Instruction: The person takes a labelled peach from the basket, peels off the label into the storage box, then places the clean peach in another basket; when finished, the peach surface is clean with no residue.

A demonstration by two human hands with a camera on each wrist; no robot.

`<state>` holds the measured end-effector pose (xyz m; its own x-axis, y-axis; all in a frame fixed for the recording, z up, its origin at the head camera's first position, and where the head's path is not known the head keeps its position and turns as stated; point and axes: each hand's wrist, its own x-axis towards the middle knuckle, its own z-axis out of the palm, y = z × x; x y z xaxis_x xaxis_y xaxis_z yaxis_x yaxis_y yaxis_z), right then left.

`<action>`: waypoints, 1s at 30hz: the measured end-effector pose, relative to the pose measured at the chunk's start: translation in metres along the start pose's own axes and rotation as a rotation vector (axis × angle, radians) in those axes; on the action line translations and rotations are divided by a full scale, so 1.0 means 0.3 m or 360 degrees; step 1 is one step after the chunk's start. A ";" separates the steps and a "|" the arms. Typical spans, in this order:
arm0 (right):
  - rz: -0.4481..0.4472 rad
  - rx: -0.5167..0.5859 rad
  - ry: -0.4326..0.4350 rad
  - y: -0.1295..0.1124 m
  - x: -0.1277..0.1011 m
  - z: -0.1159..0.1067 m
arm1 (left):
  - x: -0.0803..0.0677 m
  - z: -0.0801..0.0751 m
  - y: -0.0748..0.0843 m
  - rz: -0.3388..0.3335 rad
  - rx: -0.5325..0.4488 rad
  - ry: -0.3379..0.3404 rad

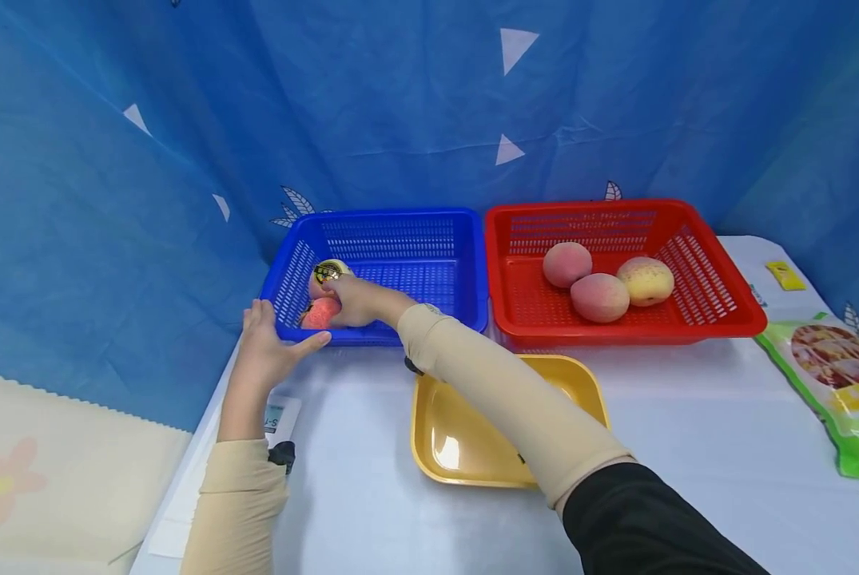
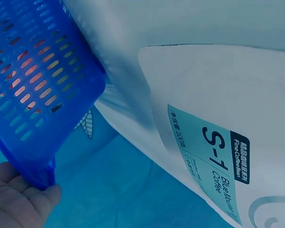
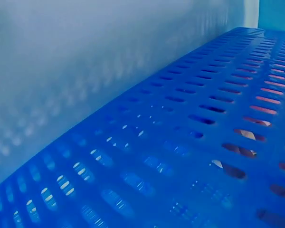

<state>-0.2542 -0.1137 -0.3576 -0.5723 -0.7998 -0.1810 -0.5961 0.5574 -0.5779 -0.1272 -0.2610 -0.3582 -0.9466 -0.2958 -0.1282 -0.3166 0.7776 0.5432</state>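
A blue basket (image 1: 400, 214) stands at the back left of the white table. My right hand (image 1: 346, 302) reaches over the basket's front wall into its near left corner and grips a pinkish-red peach (image 1: 320, 314). A pale fruit with a dark round sticker (image 1: 328, 271) lies just behind that peach. My left hand (image 1: 267, 339) rests outside the same corner, fingers straight up its side and thumb along the front rim. In the left wrist view the left hand (image 2: 19, 199) touches the basket's corner (image 2: 33, 85). The right wrist view shows only the basket's slotted wall (image 3: 180, 142).
A red basket (image 1: 688, 327) beside the blue one holds three peaches (image 1: 599, 297). A yellow tray (image 1: 458, 447) sits in front, under my right forearm. A green snack bag (image 1: 839, 375) lies at the right edge. A white S-1 coffee bag (image 2: 218, 156) lies by my left wrist. Blue curtain behind.
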 end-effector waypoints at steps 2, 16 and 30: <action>0.0008 -0.0039 0.0003 0.001 0.000 0.003 | 0.000 0.002 0.003 -0.0005 -0.0006 -0.0004; 0.0052 0.0075 0.0068 0.040 0.008 0.033 | 0.001 0.002 0.004 -0.0009 -0.0010 -0.0001; 0.0064 0.0050 0.0058 0.040 0.033 0.052 | -0.005 -0.003 0.004 -0.0011 -0.0002 -0.0020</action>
<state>-0.2583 -0.1185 -0.3786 -0.6160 -0.7680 -0.1756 -0.5545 0.5810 -0.5957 -0.1261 -0.2602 -0.3566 -0.9451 -0.2941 -0.1425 -0.3231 0.7749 0.5432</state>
